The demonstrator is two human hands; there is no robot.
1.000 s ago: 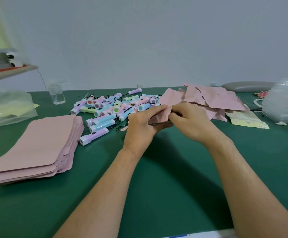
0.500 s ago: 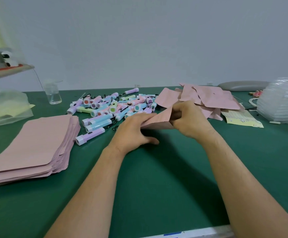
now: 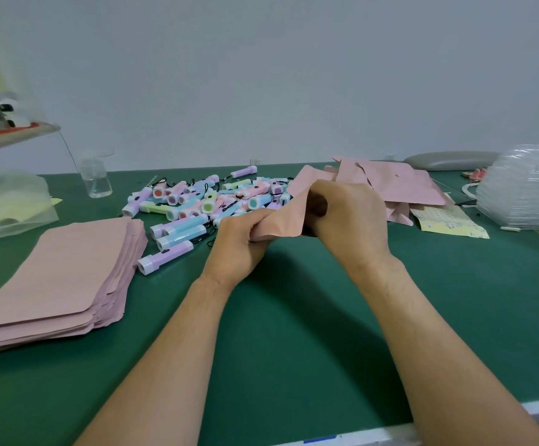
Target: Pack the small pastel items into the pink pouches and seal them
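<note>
**What you couldn't make out here**

Your right hand [image 3: 348, 220] covered the right side of the pink pouch [image 3: 281, 217], so no telling if anything was inside. Your left hand [image 3: 236, 246] had its fingertips curled out of sight. The pouch stack [image 3: 52, 275] ran off the left edge. The clear plastic stack [image 3: 525, 191] was blurry and clipped on the right.

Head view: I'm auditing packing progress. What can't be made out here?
- Inside of the crumpled pink pouch: head view, hidden by its own walls, the left hand and the right hand; contents unknown.
- Stack of flat pink pouches: head view, cut off by the left edge.
- Clear ribbed plastic stack: head view, blurred, cut by right edge.
</note>
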